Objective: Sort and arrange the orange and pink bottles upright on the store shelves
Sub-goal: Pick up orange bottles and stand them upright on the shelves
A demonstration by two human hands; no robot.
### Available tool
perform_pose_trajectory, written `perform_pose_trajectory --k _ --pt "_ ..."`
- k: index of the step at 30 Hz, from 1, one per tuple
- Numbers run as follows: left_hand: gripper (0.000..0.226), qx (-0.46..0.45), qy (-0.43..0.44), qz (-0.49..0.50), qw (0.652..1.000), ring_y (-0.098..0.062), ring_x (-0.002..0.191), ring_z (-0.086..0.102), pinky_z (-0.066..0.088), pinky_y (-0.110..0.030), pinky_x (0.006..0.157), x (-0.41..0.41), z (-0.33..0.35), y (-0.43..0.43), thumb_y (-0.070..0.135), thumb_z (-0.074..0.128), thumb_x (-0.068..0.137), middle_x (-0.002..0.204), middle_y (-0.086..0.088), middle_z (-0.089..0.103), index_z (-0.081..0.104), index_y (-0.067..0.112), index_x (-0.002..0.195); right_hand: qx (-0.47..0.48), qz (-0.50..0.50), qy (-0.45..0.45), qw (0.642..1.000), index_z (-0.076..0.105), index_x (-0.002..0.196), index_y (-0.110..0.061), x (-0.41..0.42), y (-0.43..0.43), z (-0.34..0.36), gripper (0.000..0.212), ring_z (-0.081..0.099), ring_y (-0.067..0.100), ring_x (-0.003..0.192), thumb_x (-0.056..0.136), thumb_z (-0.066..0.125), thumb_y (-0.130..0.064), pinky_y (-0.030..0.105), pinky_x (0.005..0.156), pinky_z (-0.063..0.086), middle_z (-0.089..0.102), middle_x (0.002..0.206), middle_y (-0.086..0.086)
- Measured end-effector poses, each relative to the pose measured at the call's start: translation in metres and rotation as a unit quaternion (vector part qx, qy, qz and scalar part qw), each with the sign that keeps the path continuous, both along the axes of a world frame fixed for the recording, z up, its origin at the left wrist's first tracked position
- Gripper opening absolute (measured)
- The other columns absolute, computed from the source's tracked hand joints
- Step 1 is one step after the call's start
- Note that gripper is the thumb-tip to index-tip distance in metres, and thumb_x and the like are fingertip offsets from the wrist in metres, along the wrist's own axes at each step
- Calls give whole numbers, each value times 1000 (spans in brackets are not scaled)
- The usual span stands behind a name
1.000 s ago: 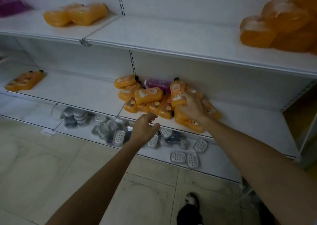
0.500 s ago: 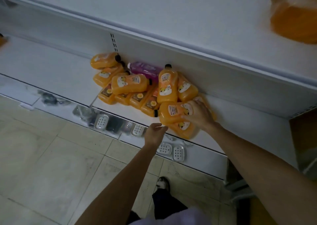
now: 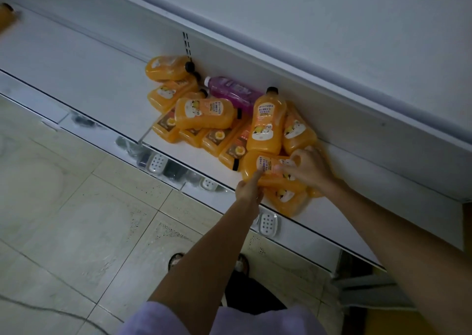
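Cut off at the left frame edge: a blurred orange bottle (image 3: 6, 15), details illegible. Half buried in the heap of orange bottles (image 3: 204, 115): brown-labelled ones, caps mostly out of sight. Left grip (image 3: 249, 190) closed narrowly on the near edge of the held orange bottle (image 3: 268, 172), fingertips hidden beneath it; right grip (image 3: 310, 168) curled over its other end, masking part of the label. Held bottle lying sideways across the heap's front on the middle shelf (image 3: 89, 79). Pink bottle (image 3: 233, 93) on its side against the back panel. Translucent plastic, flattened rounded bodies, black caps, glossy labels. Perforated white soap dishes (image 3: 268, 223) below, partly behind the forearm. Mottled beige floor tiles (image 3: 76, 207).
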State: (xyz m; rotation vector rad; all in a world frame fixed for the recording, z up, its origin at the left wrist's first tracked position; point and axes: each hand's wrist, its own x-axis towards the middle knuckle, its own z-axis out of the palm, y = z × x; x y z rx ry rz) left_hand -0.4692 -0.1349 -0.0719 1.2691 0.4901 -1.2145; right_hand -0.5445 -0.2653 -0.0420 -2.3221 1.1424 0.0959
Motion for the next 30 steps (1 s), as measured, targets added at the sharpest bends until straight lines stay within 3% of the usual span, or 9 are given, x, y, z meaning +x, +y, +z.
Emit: perform_pose_trajectory --k 2,5,12,15,18,24,26,28,30 --pt "51 -26 -1 19 999 -22 105 58 49 -29 88 -4 -4 3 34 70 82 118 -10 58 45 12 121 23 -51 -66 996 64 93 -12 11 -6 4 35 63 22 95 82 66 -45 30 74 46 66 94 3" --pt "51 -67 -1 27 997 -24 113 56 44 -33 100 -1 -10 18 31 66 84 126 -10 58 45 12 127 -39 -107 -80 990 50 125 -6 39 -15 1 54 57 29 111 87 60 -43 37 86 47 60 121 11" --pt "54 -90 -89 -9 992 -32 115 56 49 -52 92 45 -7 68 44 56 86 127 -12 56 45 17 131 -119 -75 -11 990 32 141 1 105 -26 -10 88 33 38 134 80 66 -53 45 108 32 37 143 23" --pt "51 -72 -123 -9 990 -33 108 60 55 -46 79 60 -1 87 47 49 89 124 -15 57 45 17 131 -109 -69 -3 992 35 138 1 118 -27 -9 90 33 37 132 75 72 -51 44 106 31 37 142 23" --pt "50 -47 -132 -9 990 -31 103 63 55 -47 79 70 3 94 54 41 91 119 -13 61 45 24 130 -69 -103 -15 992 34 140 -1 124 -24 -11 89 32 37 134 74 74 -47 46 108 29 35 144 22" --pt "71 -29 -146 4 989 -28 99 68 58 -39 73 75 15 96 66 34 82 115 -14 65 43 18 133 -7 -151 -58 987 3 150 -2 132 -14 -10 108 3 35 145 78 75 -37 48 116 8 4 157 20" --pt "71 -23 -161 4 987 -28 98 68 59 -37 71 81 18 99 65 37 82 115 -14 66 44 15 132 16 -141 -85 986 9 149 -1 133 -11 -12 106 9 37 144 75 77 -36 50 117 13 10 156 22" --pt "61 -20 -161 -9 987 -27 95 68 58 -36 69 84 20 106 58 41 87 113 -14 66 46 14 129 29 -135 -125 982 27 144 -4 131 -7 -9 99 30 40 137 67 83 -35 53 110 31 31 148 21" --pt "52 -16 -152 -22 988 -26 90 69 58 -34 65 84 21 114 49 51 88 110 -14 67 48 14 126 31 -113 -171 978 36 137 -5 129 3 0 86 40 34 130 68 83 -26 44 106 38 42 140 16"
